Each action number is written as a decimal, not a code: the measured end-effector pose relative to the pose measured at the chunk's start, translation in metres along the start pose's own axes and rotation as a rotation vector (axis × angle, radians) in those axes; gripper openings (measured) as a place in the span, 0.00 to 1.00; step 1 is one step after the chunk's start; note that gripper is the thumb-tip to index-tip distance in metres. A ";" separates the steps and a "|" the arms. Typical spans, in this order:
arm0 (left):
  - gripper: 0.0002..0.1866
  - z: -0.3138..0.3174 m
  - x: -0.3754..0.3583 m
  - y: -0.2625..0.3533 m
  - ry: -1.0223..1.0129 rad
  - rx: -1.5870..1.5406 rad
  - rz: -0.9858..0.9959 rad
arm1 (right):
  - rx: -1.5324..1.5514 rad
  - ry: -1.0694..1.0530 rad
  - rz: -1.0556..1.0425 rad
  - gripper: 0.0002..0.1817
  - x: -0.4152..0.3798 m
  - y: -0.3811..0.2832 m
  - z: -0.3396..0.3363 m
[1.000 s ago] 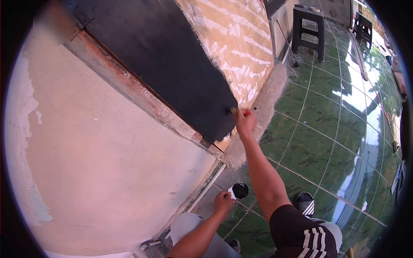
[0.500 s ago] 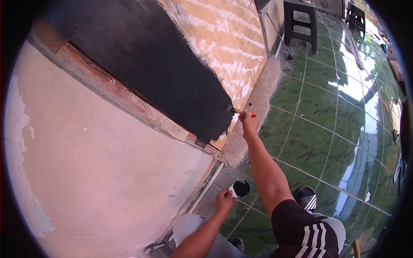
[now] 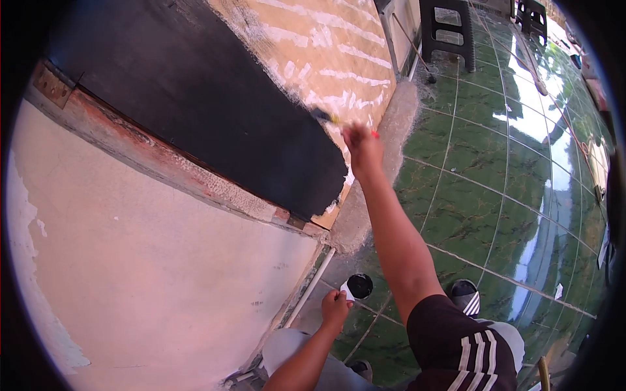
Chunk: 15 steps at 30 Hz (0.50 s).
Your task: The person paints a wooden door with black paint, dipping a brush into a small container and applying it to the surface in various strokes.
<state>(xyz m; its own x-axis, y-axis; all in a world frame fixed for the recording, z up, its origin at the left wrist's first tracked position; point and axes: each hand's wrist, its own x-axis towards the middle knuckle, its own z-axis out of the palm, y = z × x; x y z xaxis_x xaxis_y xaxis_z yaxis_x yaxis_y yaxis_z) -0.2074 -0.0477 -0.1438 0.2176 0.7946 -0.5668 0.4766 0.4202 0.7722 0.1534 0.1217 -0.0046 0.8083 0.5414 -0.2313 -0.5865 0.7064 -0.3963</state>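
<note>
The right hand is stretched far out from the body, closed around a paintbrush whose red handle end pokes out on the thumb side. The brush's long axis runs from the hand up and to the left, so the dark bristles lie just beyond the knuckles and touch the door at the edge where black paint meets bare wood streaked with white filler. The unpainted wood lies up and to the right of the hand, the black part to its left and below. The left hand is low and close to the body, curled on a small paint can that sits on the green tiled floor; black paint shows inside. The can is well apart from the brush, straight below the outstretched arm, and the left hand is by far the nearer to it
</note>
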 end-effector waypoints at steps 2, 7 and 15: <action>0.09 0.001 -0.001 0.002 -0.003 0.000 -0.020 | -0.187 0.179 -0.002 0.10 0.018 0.043 -0.064; 0.09 0.014 -0.007 0.006 -0.014 0.007 -0.028 | -1.090 0.297 -0.130 0.12 0.029 0.070 -0.151; 0.10 0.020 -0.007 0.007 -0.054 0.003 0.019 | -0.190 -0.163 -0.169 0.13 -0.015 -0.028 0.053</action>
<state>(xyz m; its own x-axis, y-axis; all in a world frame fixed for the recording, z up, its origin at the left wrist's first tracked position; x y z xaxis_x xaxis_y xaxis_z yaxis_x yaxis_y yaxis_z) -0.1891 -0.0591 -0.1404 0.2726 0.7776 -0.5666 0.4741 0.4039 0.7824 0.1547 0.1180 0.0573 0.8657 0.5005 -0.0090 -0.4124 0.7030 -0.5794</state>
